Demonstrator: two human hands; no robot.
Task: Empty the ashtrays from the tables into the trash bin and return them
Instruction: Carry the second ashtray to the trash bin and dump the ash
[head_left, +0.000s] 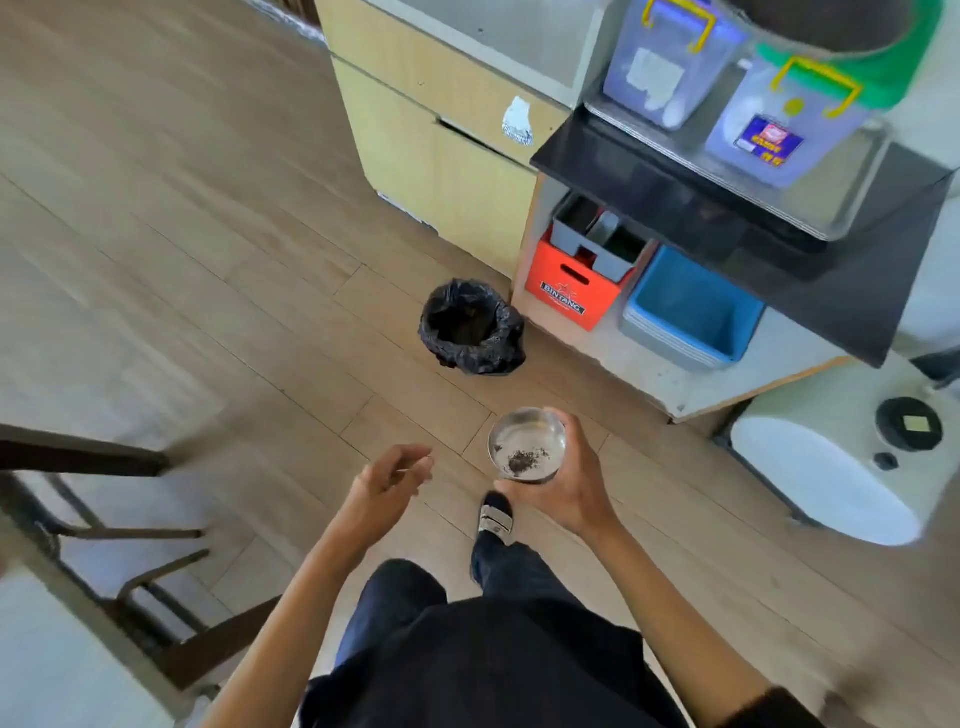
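my right hand (566, 488) is nearest the job: its fingers are curled round the steel ashtray (527, 442), held upright with a small heap of ash in the bottom. my left hand (387, 480) hangs beside it, loosely curled and holding nothing. ahead of the ashtray and a little to the left, on the wood floor, stands the trash bin (470, 327) with its black liner open upward, well apart from the hand. i judge the tipping belongs to the right hand, carried forward and slightly left until the ashtray is over the opening.
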